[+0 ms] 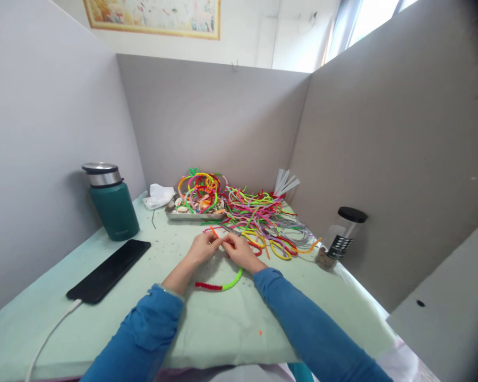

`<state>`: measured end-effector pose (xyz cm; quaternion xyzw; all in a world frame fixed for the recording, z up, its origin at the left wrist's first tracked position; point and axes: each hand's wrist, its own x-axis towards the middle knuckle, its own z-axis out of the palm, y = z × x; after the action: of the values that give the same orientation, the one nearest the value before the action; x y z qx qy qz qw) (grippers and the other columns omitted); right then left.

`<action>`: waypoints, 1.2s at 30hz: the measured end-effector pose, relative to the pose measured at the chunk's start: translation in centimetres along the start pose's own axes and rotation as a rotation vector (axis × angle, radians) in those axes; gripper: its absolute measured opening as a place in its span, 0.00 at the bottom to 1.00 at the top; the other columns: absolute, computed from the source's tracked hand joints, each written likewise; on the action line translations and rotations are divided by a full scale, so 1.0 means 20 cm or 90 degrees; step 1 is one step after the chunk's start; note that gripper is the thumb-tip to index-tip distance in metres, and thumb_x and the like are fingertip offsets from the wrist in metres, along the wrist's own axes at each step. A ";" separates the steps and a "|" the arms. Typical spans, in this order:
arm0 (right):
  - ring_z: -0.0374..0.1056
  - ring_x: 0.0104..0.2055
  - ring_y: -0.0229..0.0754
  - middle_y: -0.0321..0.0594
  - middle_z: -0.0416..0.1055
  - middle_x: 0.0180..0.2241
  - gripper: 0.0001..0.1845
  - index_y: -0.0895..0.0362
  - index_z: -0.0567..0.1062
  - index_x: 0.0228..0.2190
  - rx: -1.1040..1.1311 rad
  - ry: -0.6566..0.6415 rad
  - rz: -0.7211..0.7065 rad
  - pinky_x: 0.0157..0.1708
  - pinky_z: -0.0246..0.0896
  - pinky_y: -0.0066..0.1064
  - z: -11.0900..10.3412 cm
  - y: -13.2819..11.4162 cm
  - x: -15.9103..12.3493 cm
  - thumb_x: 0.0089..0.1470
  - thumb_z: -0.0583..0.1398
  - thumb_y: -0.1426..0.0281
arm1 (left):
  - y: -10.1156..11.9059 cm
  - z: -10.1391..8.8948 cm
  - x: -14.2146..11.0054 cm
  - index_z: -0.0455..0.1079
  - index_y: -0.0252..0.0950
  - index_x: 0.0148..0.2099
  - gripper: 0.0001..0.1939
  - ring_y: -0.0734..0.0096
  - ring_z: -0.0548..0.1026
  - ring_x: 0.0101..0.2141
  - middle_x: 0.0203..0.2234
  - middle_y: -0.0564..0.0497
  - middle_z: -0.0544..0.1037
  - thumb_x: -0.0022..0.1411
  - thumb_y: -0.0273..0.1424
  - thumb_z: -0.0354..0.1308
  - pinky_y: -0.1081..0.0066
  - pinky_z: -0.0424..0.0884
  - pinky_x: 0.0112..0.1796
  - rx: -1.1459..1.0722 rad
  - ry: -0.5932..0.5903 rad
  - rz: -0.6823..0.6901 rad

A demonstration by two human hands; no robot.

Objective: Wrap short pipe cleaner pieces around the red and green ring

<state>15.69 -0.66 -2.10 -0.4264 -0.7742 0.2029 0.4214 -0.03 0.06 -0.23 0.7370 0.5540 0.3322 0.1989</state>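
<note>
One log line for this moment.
left hand, right hand: close together, held part hidden | orange stem: at left hand | red-green strip: below hands in view | stem pile: beyond hands

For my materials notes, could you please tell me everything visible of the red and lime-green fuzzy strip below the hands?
The red and lime-green fuzzy strip looks like pipe cleaner, dark red at its left end and bright lime beyond. It curves over the pale green tabletop, the lime part bending away from the person toward the right hand. Whether it touches or continues beneath that hand is unclear.
</note>
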 end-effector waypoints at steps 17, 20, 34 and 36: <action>0.60 0.25 0.34 0.32 0.67 0.22 0.08 0.57 0.69 0.26 0.012 -0.011 -0.025 0.25 0.49 0.24 0.00 0.00 -0.01 0.54 0.53 0.69 | 0.01 -0.01 -0.01 0.66 0.34 0.23 0.15 0.75 0.64 0.20 0.15 0.54 0.69 0.54 0.38 0.47 0.76 0.57 0.23 -0.044 -0.034 -0.032; 0.60 0.25 0.34 0.32 0.67 0.22 0.08 0.57 0.68 0.26 0.018 -0.011 -0.031 0.25 0.49 0.24 0.00 0.00 -0.01 0.54 0.53 0.69 | 0.01 0.00 -0.01 0.65 0.34 0.23 0.16 0.75 0.64 0.19 0.14 0.55 0.68 0.55 0.39 0.47 0.75 0.56 0.23 -0.047 -0.033 -0.037; 0.60 0.25 0.35 0.33 0.67 0.22 0.07 0.57 0.69 0.26 0.007 0.014 -0.009 0.25 0.49 0.24 0.01 0.01 0.00 0.52 0.53 0.69 | 0.02 -0.01 -0.01 0.68 0.35 0.28 0.14 0.75 0.68 0.25 0.24 0.52 0.74 0.56 0.39 0.50 0.75 0.58 0.28 0.065 0.076 0.035; 0.60 0.25 0.35 0.33 0.67 0.22 0.07 0.57 0.69 0.26 0.006 0.015 -0.011 0.25 0.49 0.24 0.01 0.01 0.00 0.53 0.53 0.69 | 0.02 -0.01 -0.01 0.68 0.35 0.29 0.13 0.75 0.69 0.25 0.24 0.53 0.75 0.56 0.38 0.50 0.76 0.60 0.28 0.045 0.079 0.060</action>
<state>15.65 -0.48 -2.31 -0.4203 -0.7720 0.1978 0.4339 0.08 -0.35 0.06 0.7467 0.5413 0.3667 0.1225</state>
